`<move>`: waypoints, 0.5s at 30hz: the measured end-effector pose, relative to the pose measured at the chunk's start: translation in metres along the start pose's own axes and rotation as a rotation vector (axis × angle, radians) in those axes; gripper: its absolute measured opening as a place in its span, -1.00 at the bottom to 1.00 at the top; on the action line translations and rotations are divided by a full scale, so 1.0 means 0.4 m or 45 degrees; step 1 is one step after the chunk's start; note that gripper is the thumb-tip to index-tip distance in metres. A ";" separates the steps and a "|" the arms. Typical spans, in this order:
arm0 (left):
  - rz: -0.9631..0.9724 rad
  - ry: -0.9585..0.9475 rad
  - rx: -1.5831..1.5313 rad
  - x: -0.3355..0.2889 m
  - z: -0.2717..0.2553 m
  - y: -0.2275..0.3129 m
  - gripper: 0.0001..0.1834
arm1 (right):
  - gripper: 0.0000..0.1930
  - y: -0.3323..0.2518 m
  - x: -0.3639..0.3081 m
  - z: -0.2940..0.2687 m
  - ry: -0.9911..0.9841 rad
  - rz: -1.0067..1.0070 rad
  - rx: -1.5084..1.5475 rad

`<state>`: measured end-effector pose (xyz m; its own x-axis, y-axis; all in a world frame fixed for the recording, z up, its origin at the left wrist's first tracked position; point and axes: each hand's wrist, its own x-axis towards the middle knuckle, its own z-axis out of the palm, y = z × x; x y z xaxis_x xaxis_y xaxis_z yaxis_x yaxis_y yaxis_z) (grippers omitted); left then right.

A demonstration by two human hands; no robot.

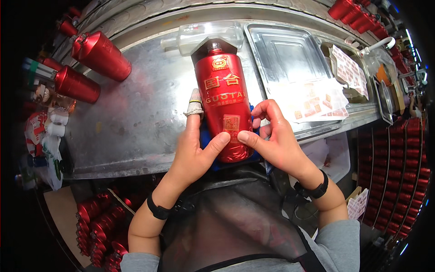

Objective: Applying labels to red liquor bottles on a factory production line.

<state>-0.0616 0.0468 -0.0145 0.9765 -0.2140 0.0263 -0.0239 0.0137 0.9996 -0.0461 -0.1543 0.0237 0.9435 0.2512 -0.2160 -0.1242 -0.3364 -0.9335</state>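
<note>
A glossy red bottle (221,90) with gold lettering lies in front of me, its neck pointing away and its base toward me. My left hand (192,145) grips its left lower side, the thumb pressing on the front near the base. A whitish wrap (194,104) covers a fingertip of that hand. On the other side my right hand (276,138) holds the bottle too, its thumb at the lower edge of a small square gold decal (232,123), its other fingers curled by the side. Something blue (205,136) shows under the bottle.
A clear bottle (210,37) lies beyond on the metal table (127,118). Printed decal sheets (312,97) overlap a metal tray (290,54) at right. Red bottles (102,55) stand at left, more (102,222) below the table edge, and a rack of them (394,177) at right.
</note>
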 end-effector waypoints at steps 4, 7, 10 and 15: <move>-0.006 0.010 -0.034 -0.001 -0.002 -0.006 -0.08 | -0.59 -0.007 -0.005 0.004 0.029 -0.038 -0.046; -0.007 0.063 -0.111 -0.009 -0.006 -0.013 -0.05 | -0.69 0.005 0.006 0.018 0.133 -0.251 -0.018; -0.006 0.060 -0.116 0.008 -0.011 -0.012 -0.04 | -0.77 -0.008 0.041 0.008 0.139 -0.083 0.078; -0.013 0.046 -0.063 0.010 -0.010 -0.017 -0.07 | -0.76 -0.020 0.040 0.014 0.161 -0.073 0.098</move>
<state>-0.0568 0.0498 -0.0210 0.9838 -0.1789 0.0147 -0.0040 0.0605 0.9982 -0.0318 -0.1425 0.0262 0.9803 0.1503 -0.1284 -0.0874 -0.2530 -0.9635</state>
